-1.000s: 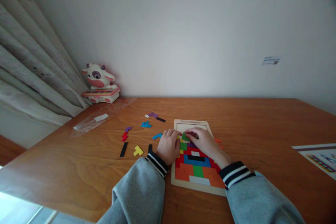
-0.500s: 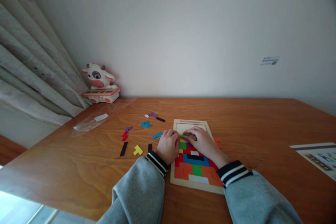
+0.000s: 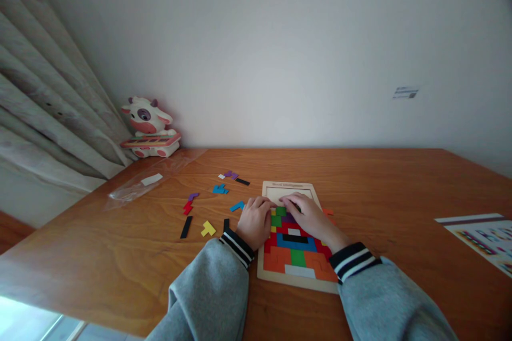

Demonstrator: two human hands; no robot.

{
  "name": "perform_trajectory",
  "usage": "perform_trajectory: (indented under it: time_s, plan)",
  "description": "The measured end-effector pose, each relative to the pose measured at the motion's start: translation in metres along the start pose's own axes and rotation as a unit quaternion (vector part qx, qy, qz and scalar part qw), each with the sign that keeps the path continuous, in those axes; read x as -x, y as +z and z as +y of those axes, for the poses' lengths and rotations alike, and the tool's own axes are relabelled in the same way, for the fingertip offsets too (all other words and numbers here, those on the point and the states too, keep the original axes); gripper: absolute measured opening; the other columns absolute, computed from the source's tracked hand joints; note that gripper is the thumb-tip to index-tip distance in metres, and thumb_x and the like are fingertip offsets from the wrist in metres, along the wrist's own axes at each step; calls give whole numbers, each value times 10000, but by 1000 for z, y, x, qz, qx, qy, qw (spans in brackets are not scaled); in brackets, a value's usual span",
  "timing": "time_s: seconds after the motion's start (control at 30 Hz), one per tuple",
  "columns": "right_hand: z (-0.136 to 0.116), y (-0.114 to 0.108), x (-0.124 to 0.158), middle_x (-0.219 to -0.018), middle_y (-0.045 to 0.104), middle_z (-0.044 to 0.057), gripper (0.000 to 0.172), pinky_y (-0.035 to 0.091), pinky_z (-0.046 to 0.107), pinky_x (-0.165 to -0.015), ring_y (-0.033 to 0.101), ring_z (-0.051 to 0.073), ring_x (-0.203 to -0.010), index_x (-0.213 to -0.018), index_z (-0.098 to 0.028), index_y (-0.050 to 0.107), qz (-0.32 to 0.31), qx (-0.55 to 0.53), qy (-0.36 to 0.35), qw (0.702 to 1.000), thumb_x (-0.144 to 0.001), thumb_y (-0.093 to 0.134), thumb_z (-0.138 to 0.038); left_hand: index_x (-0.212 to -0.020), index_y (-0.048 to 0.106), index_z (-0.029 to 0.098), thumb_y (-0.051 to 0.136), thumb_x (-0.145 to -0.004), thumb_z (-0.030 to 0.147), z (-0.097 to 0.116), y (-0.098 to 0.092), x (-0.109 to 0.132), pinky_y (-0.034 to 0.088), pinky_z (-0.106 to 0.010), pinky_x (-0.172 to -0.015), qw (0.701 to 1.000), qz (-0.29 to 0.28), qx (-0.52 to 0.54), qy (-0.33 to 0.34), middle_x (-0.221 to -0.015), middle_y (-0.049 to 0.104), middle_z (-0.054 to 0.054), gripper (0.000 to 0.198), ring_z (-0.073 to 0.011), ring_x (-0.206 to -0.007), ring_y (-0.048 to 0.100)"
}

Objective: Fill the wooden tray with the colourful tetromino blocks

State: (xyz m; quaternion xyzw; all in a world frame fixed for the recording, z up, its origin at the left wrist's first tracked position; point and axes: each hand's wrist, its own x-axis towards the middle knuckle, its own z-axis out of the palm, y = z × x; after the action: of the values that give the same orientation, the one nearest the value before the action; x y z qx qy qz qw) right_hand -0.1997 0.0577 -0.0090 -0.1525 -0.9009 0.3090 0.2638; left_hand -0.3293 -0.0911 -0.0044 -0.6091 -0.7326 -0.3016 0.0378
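Observation:
A wooden puzzle tray (image 3: pixel 294 280) lies on the table in front of me, its near part filled with coloured block pieces. My left hand (image 3: pixel 254 221) rests curled on the tray's left edge, fingertips touching the pieces. My right hand (image 3: pixel 306 214) lies over the upper rows, its fingers pressed down on a green piece (image 3: pixel 279 211) at the edge of the filled area. The far strip of the tray (image 3: pixel 280 190) is bare wood.
Loose pieces lie left of the tray: a blue one (image 3: pixel 237 206), a yellow one (image 3: pixel 208 229), black (image 3: pixel 186 227), red (image 3: pixel 187 207) and purple (image 3: pixel 231 174). A plastic bag (image 3: pixel 136 187) and a cow toy (image 3: pixel 148 127) sit at the far left. A printed sheet (image 3: pixel 480 237) lies right.
The green piece was tilted up between my fingers a second ago; now it lies flat in the tray under my right fingers. Both hands shifted only slightly.

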Motion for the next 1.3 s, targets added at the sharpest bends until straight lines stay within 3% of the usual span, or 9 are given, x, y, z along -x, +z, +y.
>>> perform_trajectory:
  time_s: [0.1,0.23,0.4,0.63,0.93,1.13,1.23,1.3]
  plan:
    - [2,-5,4,-1058,720,80,335,500,378,-892,655,225,-992,-1088,-221,685,40,-32,25,998,-980,417,-390,-1087,654,196,452,-861,51,1,-1,1,445,-399,-956,1000,-5,11,14,-1171,649,-62,337,-231,-1067,559]
    - [2,-17,10,-951,736,72,381,516,371,-835,679,224,-897,-1104,-215,673,42,-33,35,998,-984,394,-445,-1150,647,217,447,-841,35,5,-5,1,427,-413,-974,999,-18,23,22,-1246,651,-44,411,-237,-1122,549]
    - [2,-28,15,-889,743,72,455,521,355,-792,688,223,-839,-1096,-200,679,40,-40,51,997,-993,344,-489,-1168,663,247,466,-766,17,10,-9,1,403,-426,-947,998,-51,29,18,-1059,712,-52,503,-245,-1080,576]
    - [-1,-27,17,-847,742,51,444,511,356,-789,687,218,-819,-1060,-225,695,25,-22,39,999,-995,339,-483,-1095,689,247,477,-732,26,12,-10,2,385,-417,-944,998,-50,28,13,-983,716,-43,474,-236,-1021,598]
    - [19,-34,16,-994,697,96,384,477,374,-854,639,245,-950,-953,-208,680,124,30,36,991,-980,386,-454,-1024,666,199,468,-748,17,8,-10,2,449,-369,-917,998,-14,46,46,-1056,685,-54,386,-226,-1002,593]
    - [51,-54,23,-1022,686,118,391,475,390,-867,626,252,-963,-974,-193,656,171,71,82,979,-953,398,-486,-1076,648,199,480,-848,103,-15,-22,2,458,-400,-966,999,17,-17,28,-1146,645,-82,299,-238,-1059,574]
    - [71,-62,31,-1026,702,117,417,490,398,-849,639,255,-942,-996,-197,661,175,73,140,972,-929,404,-519,-1149,616,187,528,-900,250,-40,-31,5,436,-444,-1015,996,21,-85,-22,-1222,609,-113,272,-268,-1141,544]
    - [80,-65,35,-1009,713,115,437,500,400,-826,653,254,-907,-1002,-193,666,167,74,167,969,-924,396,-528,-1204,585,173,567,-896,383,-57,-35,9,414,-478,-1039,991,17,-125,-52,-1292,568,-137,373,-302,-1217,499]
